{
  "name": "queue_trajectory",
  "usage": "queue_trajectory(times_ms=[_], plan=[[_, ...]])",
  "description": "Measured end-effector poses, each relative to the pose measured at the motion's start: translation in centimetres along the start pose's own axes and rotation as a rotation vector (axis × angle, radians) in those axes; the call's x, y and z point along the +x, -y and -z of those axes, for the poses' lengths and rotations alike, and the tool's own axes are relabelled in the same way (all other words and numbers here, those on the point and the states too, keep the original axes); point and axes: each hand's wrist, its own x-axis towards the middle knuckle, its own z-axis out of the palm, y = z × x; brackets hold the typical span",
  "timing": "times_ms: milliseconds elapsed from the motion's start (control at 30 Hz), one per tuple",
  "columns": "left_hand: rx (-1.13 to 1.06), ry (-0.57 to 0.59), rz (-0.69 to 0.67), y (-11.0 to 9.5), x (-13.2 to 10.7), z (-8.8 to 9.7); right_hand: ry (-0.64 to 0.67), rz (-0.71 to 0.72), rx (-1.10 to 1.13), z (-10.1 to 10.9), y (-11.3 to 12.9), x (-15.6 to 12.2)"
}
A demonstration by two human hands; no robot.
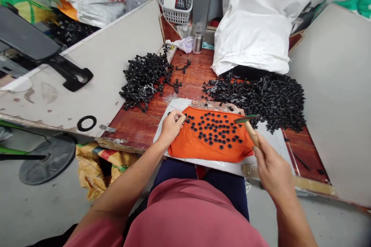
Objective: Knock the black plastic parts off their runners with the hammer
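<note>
In my right hand (272, 164) is a hammer (251, 131) with a pale wooden handle. Its narrow dark head hangs over the right part of an orange cloth (185, 148). Many small round black plastic pieces (216, 127) lie spread on this cloth, apart from one another. My left hand (172, 125) rests at the cloth's left edge, fingers pinched around a small black piece that they mostly hide. Under the cloth is a white board (279, 142), and a worn, speckled block (199, 104) shows behind it.
Branching black plastic parts (145, 75) are heaped at the left of the red-brown table (130, 127). A larger heap of black pieces (275, 100) spills below a white sack (252, 34). Pale panels (339, 104) flank the table. A metal flask (197, 42) and white basket (176, 13) stand behind.
</note>
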Motion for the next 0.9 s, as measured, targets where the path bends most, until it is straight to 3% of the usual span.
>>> queue_trajectory(times_ms=[133,233,400,633,733,833,867,900], plan=[[-0.021,-0.023,-0.006,-0.2,-0.4,0.0,0.026,-0.274,-0.23,0.7,-5.0,-2.2],[-0.07,0.011,-0.002,-0.1,-0.5,0.3,0.073,-0.355,-0.34,0.7,-6.8,-2.9],[-0.207,0.125,0.014,0.1,-0.4,1.1,0.113,-0.338,-0.407,-0.1,-7.4,-1.9],[-0.178,0.225,0.079,-1.1,-0.7,2.4,-0.007,-0.199,-0.702,-2.8,-7.4,0.1],[-0.047,0.246,-0.011,-2.7,-0.1,3.6,-0.083,-0.198,-0.734,-3.9,-7.5,0.5],[0.208,0.268,-0.158,-6.2,2.3,6.0,-0.126,-0.179,-0.739,-4.3,-7.6,0.5],[0.293,0.243,-0.208,-7.7,3.7,7.1,-0.125,-0.175,-0.734,-4.3,-7.6,0.4],[0.349,0.136,-0.257,-9.2,5.4,8.3,-0.12,-0.172,-0.729,-4.3,-7.6,0.3]])
